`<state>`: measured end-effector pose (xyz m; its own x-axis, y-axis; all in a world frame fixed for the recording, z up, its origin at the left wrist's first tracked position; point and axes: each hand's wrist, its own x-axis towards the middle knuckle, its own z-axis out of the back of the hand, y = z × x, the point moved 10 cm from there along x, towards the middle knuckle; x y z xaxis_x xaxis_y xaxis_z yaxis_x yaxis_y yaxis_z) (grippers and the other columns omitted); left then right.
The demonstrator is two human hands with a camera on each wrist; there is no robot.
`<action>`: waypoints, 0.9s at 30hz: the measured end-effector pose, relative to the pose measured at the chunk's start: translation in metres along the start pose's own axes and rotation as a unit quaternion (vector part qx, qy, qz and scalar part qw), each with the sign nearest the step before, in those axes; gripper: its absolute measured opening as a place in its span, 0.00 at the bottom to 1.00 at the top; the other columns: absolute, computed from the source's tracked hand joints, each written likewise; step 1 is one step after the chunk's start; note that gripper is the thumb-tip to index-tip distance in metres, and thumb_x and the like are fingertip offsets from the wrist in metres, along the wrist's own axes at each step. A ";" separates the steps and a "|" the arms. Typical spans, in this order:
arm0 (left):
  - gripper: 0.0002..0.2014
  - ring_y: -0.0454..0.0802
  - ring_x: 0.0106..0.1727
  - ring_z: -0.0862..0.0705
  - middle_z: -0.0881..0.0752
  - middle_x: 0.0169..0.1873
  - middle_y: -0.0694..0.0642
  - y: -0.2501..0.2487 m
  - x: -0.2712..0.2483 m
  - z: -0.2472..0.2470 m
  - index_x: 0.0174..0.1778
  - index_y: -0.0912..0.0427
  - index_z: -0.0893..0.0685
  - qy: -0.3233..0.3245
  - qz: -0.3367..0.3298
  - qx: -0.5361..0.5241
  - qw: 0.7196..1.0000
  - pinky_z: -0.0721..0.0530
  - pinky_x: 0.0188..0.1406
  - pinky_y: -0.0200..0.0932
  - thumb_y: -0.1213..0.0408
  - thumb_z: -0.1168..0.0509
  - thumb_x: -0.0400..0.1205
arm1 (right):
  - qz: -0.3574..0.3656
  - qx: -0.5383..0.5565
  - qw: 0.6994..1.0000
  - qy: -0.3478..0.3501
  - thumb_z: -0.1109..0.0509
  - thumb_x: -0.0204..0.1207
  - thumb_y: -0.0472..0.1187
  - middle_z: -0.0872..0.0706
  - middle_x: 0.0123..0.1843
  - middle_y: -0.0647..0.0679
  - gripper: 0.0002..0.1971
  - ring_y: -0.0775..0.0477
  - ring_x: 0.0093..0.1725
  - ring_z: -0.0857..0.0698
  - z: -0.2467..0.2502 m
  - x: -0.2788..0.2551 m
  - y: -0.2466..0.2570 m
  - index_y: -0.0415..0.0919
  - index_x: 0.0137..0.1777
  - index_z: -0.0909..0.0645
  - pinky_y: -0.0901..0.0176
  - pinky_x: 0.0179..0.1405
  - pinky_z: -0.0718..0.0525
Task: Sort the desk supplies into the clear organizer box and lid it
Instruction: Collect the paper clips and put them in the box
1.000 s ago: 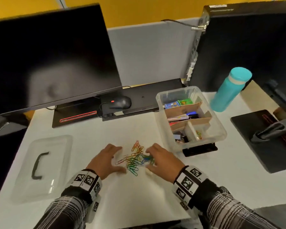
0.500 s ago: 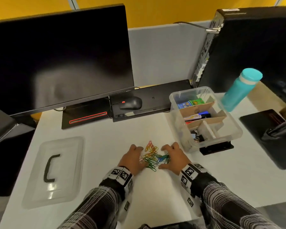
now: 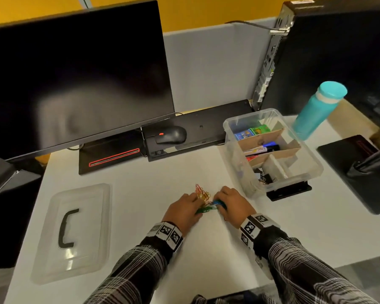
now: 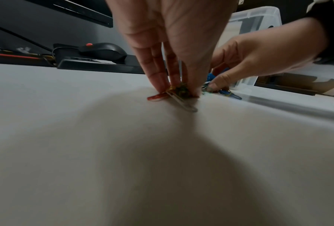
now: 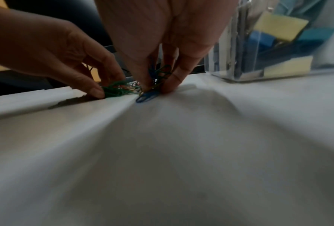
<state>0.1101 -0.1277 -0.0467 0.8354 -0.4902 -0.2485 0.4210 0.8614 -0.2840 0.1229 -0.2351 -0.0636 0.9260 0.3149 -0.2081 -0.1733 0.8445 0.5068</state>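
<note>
A pile of coloured paper clips (image 3: 204, 199) lies on the white desk, squeezed between my two hands. My left hand (image 3: 185, 207) pinches the red, yellow and green clips (image 4: 180, 91) between thumb and fingers against the desk. My right hand (image 3: 229, 202) pinches blue and green clips (image 5: 158, 76) in the same way, and one blue clip (image 5: 146, 96) pokes out under it. The clear organizer box (image 3: 236, 163) stands just right of the hands with cardboard dividers, holding markers, small boxes and binder clips. Its clear lid (image 3: 72, 233) with a black handle lies flat at the left.
A teal bottle (image 3: 317, 110) stands behind the box. A black mouse (image 3: 171, 135) and keyboard sit under the monitor (image 3: 75, 80) at the back. A black monitor stand (image 3: 358, 170) is at the right. A black object (image 3: 289, 190) lies under the box's near end.
Both hands have closed in on each other, sweeping the spread clips into a tight bunch. Their fingers now pinch the clips.
</note>
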 end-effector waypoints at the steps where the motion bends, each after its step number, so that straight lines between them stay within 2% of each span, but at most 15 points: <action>1: 0.16 0.54 0.61 0.25 0.23 0.60 0.54 0.000 0.000 0.000 0.66 0.55 0.24 -0.004 0.002 0.008 1.000 0.19 0.50 0.51 0.57 0.41 0.83 | 0.011 -0.009 1.000 -0.004 0.35 0.78 0.38 0.20 0.54 0.42 0.09 0.40 0.53 0.21 0.000 0.000 0.001 0.40 0.55 0.18 0.43 0.47 0.18; 5: 0.15 0.55 0.59 0.23 0.21 0.58 0.56 0.005 -0.002 0.001 0.65 0.57 0.22 -0.004 0.010 0.016 1.000 0.19 0.50 0.51 0.58 0.44 0.85 | 0.034 0.010 0.999 -0.022 0.34 0.77 0.35 0.17 0.53 0.40 0.10 0.38 0.52 0.20 0.004 -0.005 0.001 0.37 0.56 0.16 0.45 0.49 0.18; 10: 0.15 0.56 0.55 0.20 0.19 0.54 0.57 0.011 -0.008 0.002 0.63 0.58 0.19 -0.004 0.017 0.003 1.000 0.19 0.48 0.48 0.60 0.43 0.84 | 0.010 0.084 0.995 -0.055 0.32 0.76 0.33 0.14 0.50 0.39 0.10 0.40 0.51 0.17 0.020 -0.010 -0.010 0.36 0.55 0.15 0.50 0.53 0.19; 13: 0.14 0.56 0.53 0.19 0.19 0.54 0.57 0.013 -0.009 0.003 0.62 0.59 0.18 -0.006 0.028 -0.002 1.000 0.19 0.48 0.48 0.60 0.42 0.84 | 0.020 0.107 0.992 -0.066 0.31 0.77 0.34 0.13 0.51 0.39 0.10 0.41 0.50 0.16 0.031 -0.009 0.000 0.35 0.56 0.14 0.51 0.56 0.19; 16: 0.14 0.55 0.52 0.18 0.18 0.54 0.56 0.015 -0.009 0.005 0.62 0.57 0.18 -0.012 0.035 -0.026 0.999 0.19 0.50 0.47 0.60 0.41 0.84 | 0.054 0.144 0.984 -0.091 0.30 0.76 0.33 0.12 0.51 0.39 0.10 0.43 0.49 0.15 0.054 -0.011 0.020 0.34 0.56 0.14 0.52 0.54 0.16; 17: 0.14 0.55 0.53 0.18 0.18 0.55 0.55 0.017 -0.010 0.005 0.62 0.56 0.18 -0.015 0.040 -0.041 0.998 0.19 0.51 0.46 0.59 0.40 0.83 | 0.065 0.154 0.981 -0.101 0.30 0.76 0.33 0.12 0.51 0.40 0.10 0.45 0.48 0.14 0.064 -0.013 0.027 0.34 0.55 0.14 0.55 0.52 0.15; 20: 0.13 0.52 0.53 0.18 0.17 0.53 0.52 0.025 -0.016 0.008 0.62 0.52 0.18 -0.034 0.067 -0.101 0.992 0.21 0.52 0.42 0.58 0.37 0.82 | 0.080 0.183 0.970 -0.136 0.29 0.76 0.35 0.14 0.49 0.49 0.09 0.54 0.45 0.16 0.102 -0.022 0.041 0.37 0.55 0.14 0.75 0.48 0.19; 21: 0.13 0.51 0.52 0.17 0.17 0.52 0.51 0.026 -0.018 0.010 0.61 0.52 0.17 -0.047 0.074 -0.119 0.989 0.21 0.52 0.41 0.58 0.36 0.82 | 0.073 0.206 0.965 -0.143 0.28 0.76 0.35 0.15 0.48 0.51 0.09 0.57 0.44 0.16 0.116 -0.026 0.040 0.37 0.55 0.14 0.76 0.47 0.19; 23: 0.12 0.49 0.50 0.17 0.16 0.50 0.51 0.024 -0.022 0.018 0.60 0.52 0.15 -0.075 0.081 -0.147 0.983 0.21 0.51 0.40 0.58 0.35 0.81 | 0.048 0.284 0.943 -0.167 0.28 0.75 0.34 0.15 0.47 0.53 0.09 0.60 0.42 0.14 0.144 -0.033 0.029 0.39 0.54 0.14 0.74 0.44 0.16; 25: 0.12 0.49 0.48 0.17 0.15 0.49 0.51 0.023 -0.025 0.023 0.59 0.52 0.14 -0.097 0.088 -0.170 0.977 0.20 0.52 0.42 0.59 0.33 0.80 | 0.011 0.358 0.911 -0.202 0.26 0.73 0.35 0.13 0.45 0.52 0.08 0.61 0.41 0.15 0.167 -0.038 0.000 0.46 0.50 0.14 0.71 0.43 0.15; 27: 0.12 0.48 0.48 0.16 0.14 0.48 0.50 0.023 -0.029 0.026 0.58 0.51 0.14 -0.111 0.094 -0.188 0.971 0.19 0.51 0.42 0.60 0.32 0.79 | -0.027 0.400 0.881 -0.252 0.23 0.71 0.37 0.12 0.42 0.54 0.07 0.54 0.44 0.14 0.189 -0.045 -0.039 0.50 0.46 0.14 0.57 0.49 0.14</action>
<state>0.1048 -0.0903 -0.0221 0.9582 -0.2520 -0.1356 0.1289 0.8031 -0.5817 0.1511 -0.3642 0.0845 0.9919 -0.1187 0.0455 -0.0193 0.2125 0.9770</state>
